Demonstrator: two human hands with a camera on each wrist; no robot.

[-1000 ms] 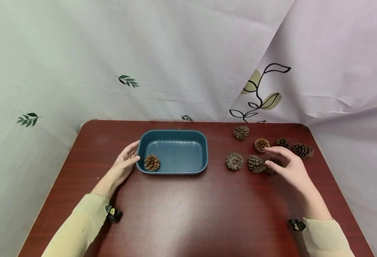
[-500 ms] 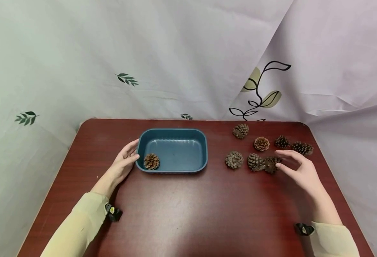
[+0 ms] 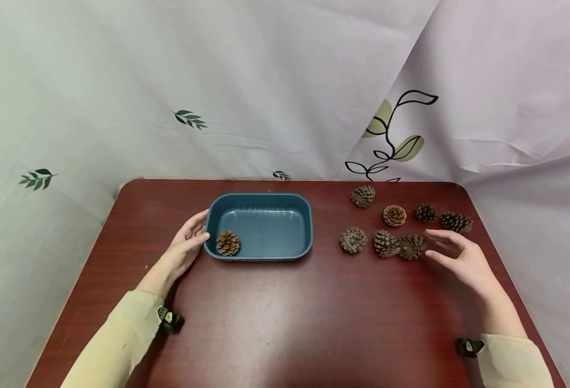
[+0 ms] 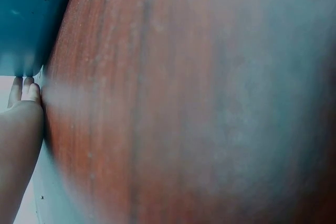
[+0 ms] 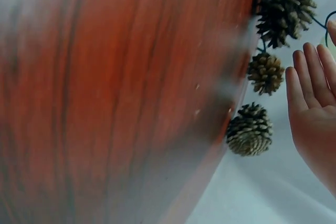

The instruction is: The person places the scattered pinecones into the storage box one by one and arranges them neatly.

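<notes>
A blue-green rectangular plastic tub (image 3: 270,257) stands on the dark red table, with one brown pine cone (image 3: 228,243) in its near left corner. My left hand (image 3: 186,245) rests against the tub's left wall, thumb at the rim; in the left wrist view its straight fingers (image 4: 17,90) touch the outside. My right hand (image 3: 466,264) hovers at the right, fingers spread apart from the thumb and nothing between them. Just left of its fingertips lies a dark pine cone (image 3: 412,247), close against a greyer pine cone (image 3: 386,243). The right wrist view shows this hand (image 5: 317,108) with straight fingers.
Other pine cones lie on the right: a grey one (image 3: 353,240) nearest the tub, one (image 3: 363,196) at the back edge, a lighter brown one (image 3: 394,215), and two dark ones (image 3: 425,212) towards the right edge. A white patterned cloth (image 3: 265,97) hangs behind the table (image 3: 285,318).
My right hand has moved right, away from above the pine cones, uncovering the dark cone in the front row. It carries nothing. My left hand has stayed at the tub.
</notes>
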